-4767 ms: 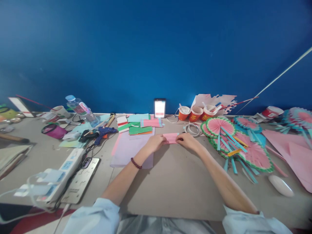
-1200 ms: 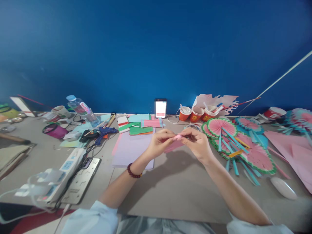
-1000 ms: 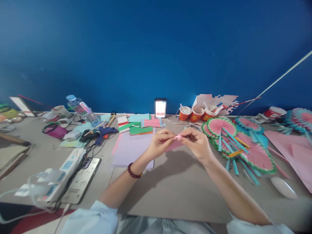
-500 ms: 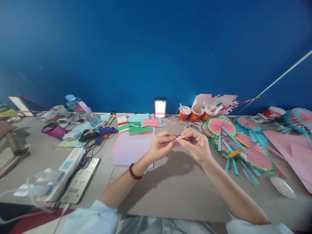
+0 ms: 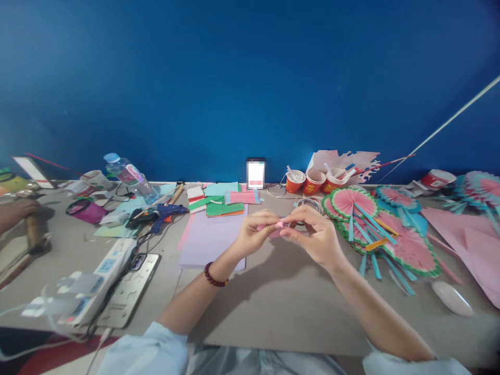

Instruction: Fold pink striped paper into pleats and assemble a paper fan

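Observation:
Above the middle of the table, my left hand [image 5: 255,232], with a dark red bead bracelet at its wrist, pinches a small pink piece [image 5: 279,225] that looks like paper. My right hand [image 5: 314,233] meets it from the other side, its thumb and curled fingers closed at the piece's right end. The fingers cover much of the piece, so its full shape is hidden. Behind and left of the hands lie lilac sheets [image 5: 211,239], with green paper [image 5: 224,209] and a pink strip bundle [image 5: 242,196] beyond.
Right: pleated watermelon-like fans [image 5: 410,247], pink sheets [image 5: 484,255], a white mouse [image 5: 452,298]. Behind: red cups [image 5: 313,183] and a lit phone [image 5: 256,173]. Left: a bottle [image 5: 130,176], glue gun [image 5: 166,214], power strip [image 5: 103,276], another phone [image 5: 130,289] and another person's hand [image 5: 19,212].
More of the pink piece shows between my hands, and my right fingers have shifted around it. Another person's hand has come in at the far left.

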The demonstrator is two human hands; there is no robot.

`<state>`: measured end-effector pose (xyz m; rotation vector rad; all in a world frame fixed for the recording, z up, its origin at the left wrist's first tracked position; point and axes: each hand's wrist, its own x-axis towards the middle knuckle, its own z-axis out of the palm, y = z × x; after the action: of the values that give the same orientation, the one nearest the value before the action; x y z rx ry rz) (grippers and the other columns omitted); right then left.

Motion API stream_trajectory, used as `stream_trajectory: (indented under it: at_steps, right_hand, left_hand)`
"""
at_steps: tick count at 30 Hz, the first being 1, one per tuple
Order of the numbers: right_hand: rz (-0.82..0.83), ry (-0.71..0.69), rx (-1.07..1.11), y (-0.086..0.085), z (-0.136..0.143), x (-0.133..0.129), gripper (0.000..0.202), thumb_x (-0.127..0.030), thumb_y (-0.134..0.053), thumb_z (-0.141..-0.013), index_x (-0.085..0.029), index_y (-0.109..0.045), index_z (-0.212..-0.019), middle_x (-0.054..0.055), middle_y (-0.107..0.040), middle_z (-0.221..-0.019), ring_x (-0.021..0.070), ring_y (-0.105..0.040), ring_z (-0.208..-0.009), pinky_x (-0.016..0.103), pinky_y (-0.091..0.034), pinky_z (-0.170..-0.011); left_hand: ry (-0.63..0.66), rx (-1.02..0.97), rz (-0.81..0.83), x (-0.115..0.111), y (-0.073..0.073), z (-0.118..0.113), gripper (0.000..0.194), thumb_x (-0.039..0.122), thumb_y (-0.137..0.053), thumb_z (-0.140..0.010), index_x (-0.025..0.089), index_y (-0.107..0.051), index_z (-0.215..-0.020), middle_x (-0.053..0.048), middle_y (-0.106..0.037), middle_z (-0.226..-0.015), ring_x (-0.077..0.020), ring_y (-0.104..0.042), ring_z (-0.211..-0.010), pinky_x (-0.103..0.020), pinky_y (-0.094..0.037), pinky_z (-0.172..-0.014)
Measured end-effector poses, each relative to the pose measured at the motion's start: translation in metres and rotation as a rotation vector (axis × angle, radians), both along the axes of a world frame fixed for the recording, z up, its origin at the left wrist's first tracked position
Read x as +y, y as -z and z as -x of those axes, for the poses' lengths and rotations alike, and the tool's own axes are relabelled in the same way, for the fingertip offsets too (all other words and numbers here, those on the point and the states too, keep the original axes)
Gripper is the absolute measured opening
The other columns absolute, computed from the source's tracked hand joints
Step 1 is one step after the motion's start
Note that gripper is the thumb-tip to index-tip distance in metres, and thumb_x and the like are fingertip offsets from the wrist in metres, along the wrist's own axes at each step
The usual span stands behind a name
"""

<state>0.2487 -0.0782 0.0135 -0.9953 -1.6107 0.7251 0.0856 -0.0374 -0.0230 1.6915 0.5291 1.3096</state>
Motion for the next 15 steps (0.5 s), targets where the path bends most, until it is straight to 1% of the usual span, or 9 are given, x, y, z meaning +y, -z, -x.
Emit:
stream_trajectory:
  at_steps: [3,6,10,12,15]
  right_hand:
    - [0.005,-0.027,0.004,0.001,-0.001,0.001,0.016,-0.032,-0.073,-0.073,-0.027,-0.071,-0.087,0.003,-0.06,-0.078,0.016,-0.056,-0.071,0.03,-0.047,-0.062]
    - [-0.002,-0.032,-0.002,0.003,-0.002,0.004,0.011,-0.03,-0.071,-0.074,-0.026,-0.071,-0.085,0.002,-0.059,-0.076,0.0153,-0.055,-0.07,0.03,-0.044,-0.063]
    - [-0.01,-0.031,0.024,0.006,-0.003,0.006,0.007,-0.029,-0.069,-0.076,-0.026,-0.072,-0.081,0.002,-0.058,-0.075,0.0151,-0.055,-0.071,0.03,-0.043,-0.065]
    - [-0.006,-0.02,0.042,0.007,-0.004,0.007,0.007,-0.031,-0.069,-0.077,-0.025,-0.071,-0.078,0.002,-0.058,-0.075,0.0155,-0.055,-0.072,0.031,-0.043,-0.066]
    - [-0.001,0.019,0.068,0.01,-0.004,0.011,0.01,-0.032,-0.068,-0.077,-0.023,-0.069,-0.074,0.002,-0.058,-0.075,0.0158,-0.055,-0.073,0.03,-0.044,-0.066]
  left_hand:
    - [-0.022,0.015,-0.079,0.0,-0.002,0.001,0.017,0.031,-0.061,-0.083,0.021,-0.074,-0.085,-0.006,-0.07,-0.075,-0.0157,-0.061,-0.068,-0.031,-0.048,-0.067]
    - [-0.065,0.056,-0.175,-0.001,-0.004,0.002,0.019,0.03,-0.058,-0.085,0.02,-0.073,-0.086,-0.007,-0.069,-0.075,-0.0156,-0.06,-0.068,-0.032,-0.047,-0.068]
    - [-0.115,0.1,-0.291,-0.003,-0.007,0.003,0.017,0.023,-0.055,-0.086,0.019,-0.071,-0.087,-0.008,-0.069,-0.077,-0.0158,-0.059,-0.07,-0.031,-0.047,-0.067]
    - [-0.137,0.127,-0.303,-0.005,-0.009,0.003,0.017,0.023,-0.054,-0.086,0.018,-0.071,-0.088,-0.009,-0.069,-0.079,-0.0158,-0.06,-0.072,-0.03,-0.048,-0.067]
    - [-0.139,0.197,-0.209,-0.007,-0.009,0.002,0.019,0.027,-0.055,-0.086,0.017,-0.07,-0.088,-0.009,-0.069,-0.082,-0.0154,-0.061,-0.072,-0.027,-0.049,-0.067]
